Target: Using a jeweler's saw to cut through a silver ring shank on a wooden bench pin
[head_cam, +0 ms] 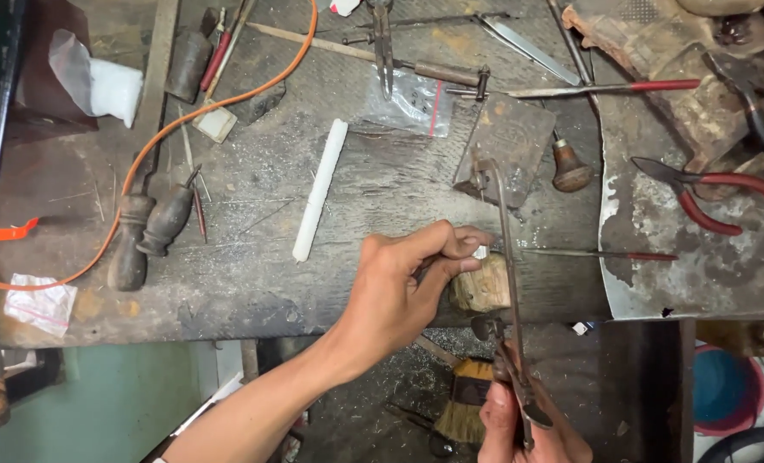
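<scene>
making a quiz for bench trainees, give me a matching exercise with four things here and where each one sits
Things:
1. white stick
2. red-handled pliers
3. brush
4. saw frame

Places:
A. below the bench edge, beside the right hand
B. on the metal sheet at far right
C. gripped by the right hand, next to the left hand
D. lying on the bench, left of centre

Pairs: 1-D, 2-B, 3-A, 4-C

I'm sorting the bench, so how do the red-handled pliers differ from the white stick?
The red-handled pliers lie on the metal sheet at right; the white stick lies on the bare wooden bench. The pliers are dark metal with spread handles; the stick is one plain straight rod. Neither hand touches either.
</scene>
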